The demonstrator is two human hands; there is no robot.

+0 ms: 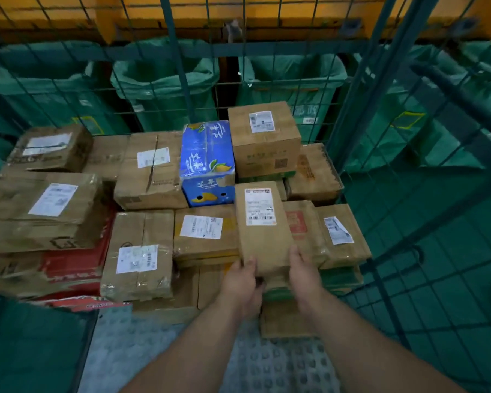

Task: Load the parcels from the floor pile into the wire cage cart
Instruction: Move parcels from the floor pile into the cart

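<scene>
Lengthwise, parcel (262, 231), near end between left grip (243, 279), right grip (304, 275)

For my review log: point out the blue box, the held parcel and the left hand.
blue box (207, 154), head view, its top face.
held parcel (262, 239), head view, brown face below its label.
left hand (240, 282), head view, back of the hand.

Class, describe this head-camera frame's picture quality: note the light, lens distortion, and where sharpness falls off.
Head view: dim, green-tinted light with a warm orange band along the top; the wide-angle lens bows the bars of the wire cage cart near the edges; the parcel held by the left hand and right hand is sharpest, though its label is unreadable; the green sacks behind the mesh look soft.
</scene>
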